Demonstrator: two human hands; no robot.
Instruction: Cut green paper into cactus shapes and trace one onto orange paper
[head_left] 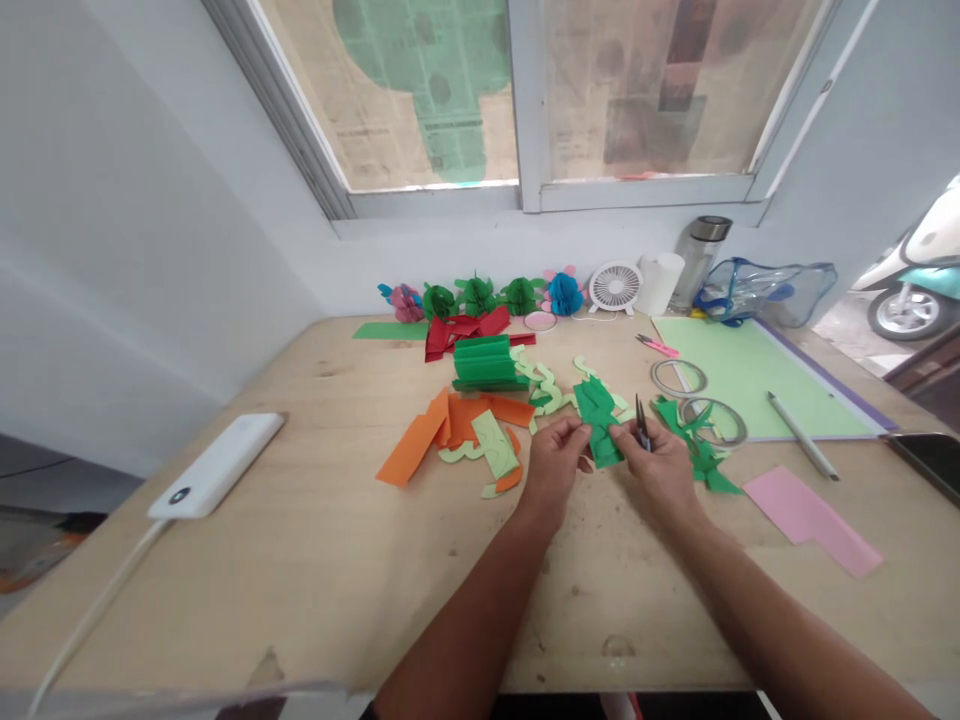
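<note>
A piece of green paper with a wavy cut edge is held up between my two hands. My left hand pinches its lower left side. On its lower right side, my right hand grips it with thumb and fingers. Dark, pointed blades, seemingly a pair of scissors, stick up from the same right hand; their handles are hidden. Pale green wavy paper strips lie just beyond my left hand. Green paper scraps are to the right of my right hand.
Orange paper, a folded green stack and red paper lie left of centre. Tape rolls, a pen, pink paper and a phone are rightward. A small fan stands behind. A white power bank sits left.
</note>
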